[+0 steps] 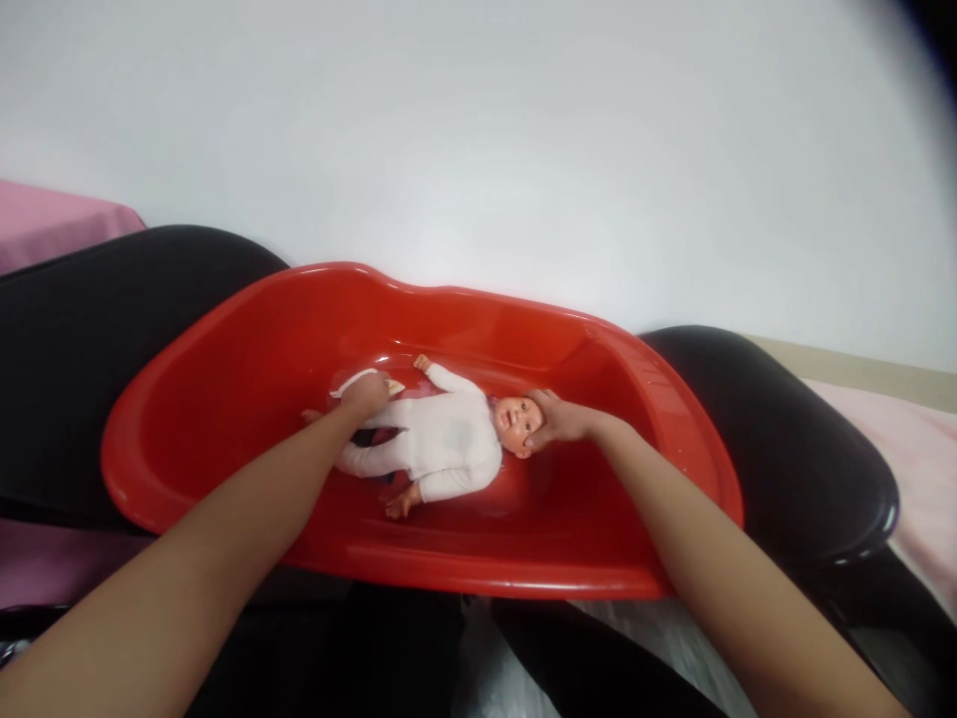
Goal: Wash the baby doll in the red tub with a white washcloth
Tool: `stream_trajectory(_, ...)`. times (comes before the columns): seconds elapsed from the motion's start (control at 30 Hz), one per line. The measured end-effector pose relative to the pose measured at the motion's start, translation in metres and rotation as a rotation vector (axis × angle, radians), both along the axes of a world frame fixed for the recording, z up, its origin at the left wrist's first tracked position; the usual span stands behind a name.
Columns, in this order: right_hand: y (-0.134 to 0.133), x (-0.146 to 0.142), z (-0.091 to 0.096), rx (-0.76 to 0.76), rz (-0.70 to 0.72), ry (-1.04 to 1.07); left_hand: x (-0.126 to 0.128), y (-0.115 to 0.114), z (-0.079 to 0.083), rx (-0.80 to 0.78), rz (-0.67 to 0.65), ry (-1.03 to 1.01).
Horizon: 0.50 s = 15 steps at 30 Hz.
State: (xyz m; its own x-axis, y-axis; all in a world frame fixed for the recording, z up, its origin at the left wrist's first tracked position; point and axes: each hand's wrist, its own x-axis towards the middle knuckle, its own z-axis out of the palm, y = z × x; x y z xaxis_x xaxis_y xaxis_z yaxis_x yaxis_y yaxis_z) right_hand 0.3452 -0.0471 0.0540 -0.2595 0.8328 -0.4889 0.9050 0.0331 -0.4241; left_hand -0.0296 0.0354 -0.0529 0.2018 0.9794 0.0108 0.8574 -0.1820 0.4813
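Note:
A baby doll [449, 434] in a white bodysuit lies on its back in a red plastic baby tub [246, 339], head to the right. My right hand [559, 421] cups the back and side of the doll's head. My left hand [366, 392] is closed on a small white cloth [351, 379] and rests over the doll's upper leg. The doll's lower legs are partly hidden behind my left forearm.
The tub rests across two black padded chairs [90, 339], the second one [793, 439] at the right. Pink fabric [52, 219] lies at the far left and another pink sheet [912, 449] at the right. A white wall [478, 130] stands behind.

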Motion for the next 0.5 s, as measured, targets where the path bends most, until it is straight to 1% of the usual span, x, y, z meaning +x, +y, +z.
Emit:
stream_trajectory(0.03, 0.0, 0.0, 0.0, 0.002, 0.001, 0.001, 0.007, -0.002, 0.006, 0.009, 0.064, -0.03)
stream_trajectory(0.07, 0.0, 0.001, -0.001, 0.005, 0.002, 0.001, 0.016, -0.005, 0.013, 0.04, 0.101, -0.084)
stream_trajectory(0.1, 0.0, 0.001, -0.001, 0.006, 0.002, 0.001, 0.028, -0.009, 0.019, 0.074, 0.089, -0.126)
stream_trajectory(0.17, 0.0, 0.0, 0.0, 0.003, -0.003, 0.001, 0.052, -0.018, 0.029, 0.155, -0.025, -0.25)
stream_trajectory(0.2, -0.001, 0.0, 0.0, -0.001, -0.006, -0.001, 0.063, -0.024, 0.031, 0.176, -0.112, -0.306)
stream_trajectory(0.27, -0.002, 0.0, 0.0, -0.006, -0.012, -0.003, 0.08, -0.035, 0.031, 0.177, -0.281, -0.331)
stream_trajectory(0.3, -0.002, -0.001, 0.0, -0.005, -0.014, -0.003, 0.086, -0.04, 0.029, 0.166, -0.346, -0.303)
stream_trajectory(0.33, -0.003, -0.001, 0.001, -0.002, -0.017, -0.001, 0.088, -0.045, 0.026, 0.154, -0.389, -0.262)
stream_trajectory(0.4, -0.003, -0.002, 0.001, -0.001, -0.022, 0.002, 0.087, -0.051, 0.02, 0.139, -0.417, -0.193)
stream_trajectory(0.5, -0.004, -0.002, 0.002, -0.002, -0.027, -0.009, 0.074, -0.051, 0.015, 0.098, -0.368, -0.143)
